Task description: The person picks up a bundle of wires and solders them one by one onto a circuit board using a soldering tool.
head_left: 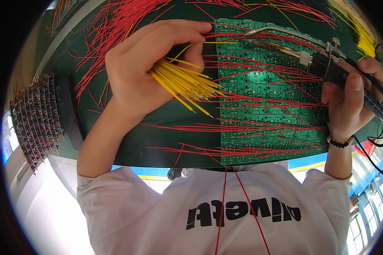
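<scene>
A bundle of thin yellow wires (pixel 185 80) is gripped in my left hand (pixel 136 63), its stripped ends fanning toward the right. From that hand's fingertips a single yellow wire (pixel 221 42) reaches over the upper left of a green circuit board panel (pixel 247 117). My right hand (pixel 353 102) is wrapped round a black soldering iron (pixel 323 66) with a bent metal solder-feed tube (pixel 281 29). The iron's tip is over the board's upper part, close to that wire's end. Rows of red wires (pixel 268 105) lie across the panel and stick out past its left edge.
Loose red wires (pixel 119 29) are heaped at the far left, and more lie along the far side. A yellow wire pile (pixel 364 40) sits far right. At the left edge is a block of wired boards (pixel 36 119) beside a black strip (pixel 74 114). A black cable (pixel 376 170) loops at right.
</scene>
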Available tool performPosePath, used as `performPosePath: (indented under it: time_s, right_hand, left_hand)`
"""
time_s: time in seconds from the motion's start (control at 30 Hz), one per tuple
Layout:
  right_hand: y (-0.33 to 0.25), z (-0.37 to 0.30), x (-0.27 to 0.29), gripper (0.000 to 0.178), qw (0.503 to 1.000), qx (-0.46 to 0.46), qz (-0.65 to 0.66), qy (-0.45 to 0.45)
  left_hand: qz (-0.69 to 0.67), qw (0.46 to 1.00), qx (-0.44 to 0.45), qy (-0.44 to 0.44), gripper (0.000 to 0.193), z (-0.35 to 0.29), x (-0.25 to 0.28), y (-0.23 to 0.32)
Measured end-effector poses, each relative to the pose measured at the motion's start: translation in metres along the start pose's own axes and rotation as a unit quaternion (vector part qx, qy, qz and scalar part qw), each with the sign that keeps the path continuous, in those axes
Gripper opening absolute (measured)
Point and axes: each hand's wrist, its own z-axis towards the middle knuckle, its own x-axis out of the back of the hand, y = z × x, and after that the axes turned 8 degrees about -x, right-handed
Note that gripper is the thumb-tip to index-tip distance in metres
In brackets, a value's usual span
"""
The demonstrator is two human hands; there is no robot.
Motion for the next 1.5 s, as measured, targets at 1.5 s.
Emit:
performPosePath:
  time_s: [1.5]
  right_hand:
    - [0.000, 0.001, -0.001, 0.030, 0.999, 0.018, 0.036, 0.000]
  left_hand:
    - [0.004, 1.000, 0.008, 0.014, 0.015, -0.001, -0.003, -0.003]
